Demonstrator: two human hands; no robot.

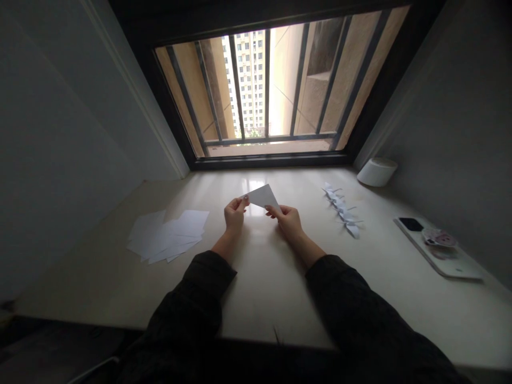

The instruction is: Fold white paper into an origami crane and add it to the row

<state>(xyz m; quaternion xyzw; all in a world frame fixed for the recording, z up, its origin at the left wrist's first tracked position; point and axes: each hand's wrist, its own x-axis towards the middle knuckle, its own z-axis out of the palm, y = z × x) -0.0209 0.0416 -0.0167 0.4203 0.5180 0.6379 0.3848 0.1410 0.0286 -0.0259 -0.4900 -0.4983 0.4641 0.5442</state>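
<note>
Between my two hands is a piece of white paper [264, 196] folded into a triangle, its peak pointing away from me. My left hand [235, 214] pinches the left corner between thumb and fingers. At the lower right corner, my right hand [288, 220] grips the paper the same way. The paper is held up just over the pale sill, and the fingers behind it are partly hidden. To the left lies a loose, fanned pile of white paper sheets [170, 234]. On the right, several small folded paper figures [342, 208], which look like cranes, stand in a row.
A phone [436, 248] with a round grip on its back lies at the far right. Behind it, a white cylindrical object [377, 172] stands by the right wall. The pale sill [264, 298] ends at a barred window [268, 90] at the back.
</note>
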